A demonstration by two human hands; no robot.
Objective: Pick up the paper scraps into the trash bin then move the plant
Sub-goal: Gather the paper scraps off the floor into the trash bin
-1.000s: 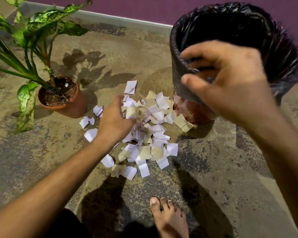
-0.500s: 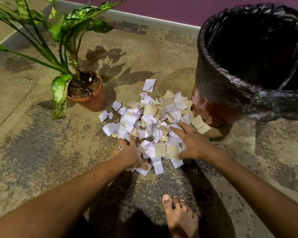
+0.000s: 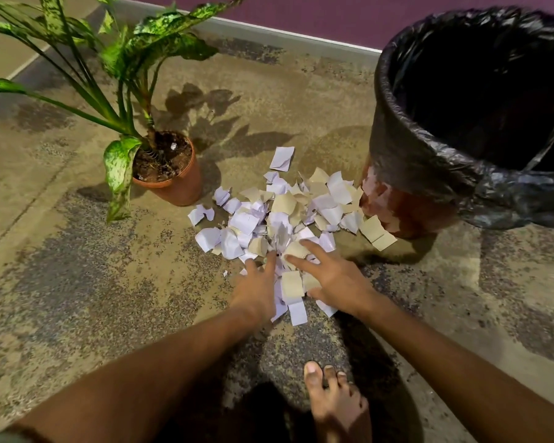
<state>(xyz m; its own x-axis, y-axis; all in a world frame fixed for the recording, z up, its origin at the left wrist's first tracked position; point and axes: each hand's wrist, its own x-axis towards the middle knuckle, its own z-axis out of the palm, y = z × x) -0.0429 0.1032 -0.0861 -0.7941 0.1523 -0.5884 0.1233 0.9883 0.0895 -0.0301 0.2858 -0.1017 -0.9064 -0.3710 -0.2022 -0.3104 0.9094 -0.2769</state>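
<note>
A potted plant (image 3: 160,148) is standing on the stained floor (image 3: 77,282) at the left, its terracotta pot (image 3: 179,183) sitting just beside the left edge of the paper scraps (image 3: 288,212), and one spotted leaf (image 3: 119,174) is drooping down over the pot's near side. Over on the right the trash bin (image 3: 406,209) is standing upright, a black bag (image 3: 429,161) lining it and folding down over the rim, and a couple of tan scraps are lying right against its base. The scraps, white and tan, are spreading in a loose heap between pot and bin, with one white piece (image 3: 282,158) lying a little apart at the far side. A bare foot (image 3: 333,401) is resting on the floor at the bottom, near the heap but not touching it. A purple wall (image 3: 333,14) is running along the far edge of the floor. Now the hands: the left hand (image 3: 256,289) is lying on the near left edge of the heap, fingers stretched forward and pressing onto paper, gripping nothing. The right hand (image 3: 336,279) is lying flat beside it, fingers spread wide over the scraps and pointing toward the left hand, thumb reaching back along the near edge; it is touching paper, not clutching any. A few scraps are showing between the two hands.
</note>
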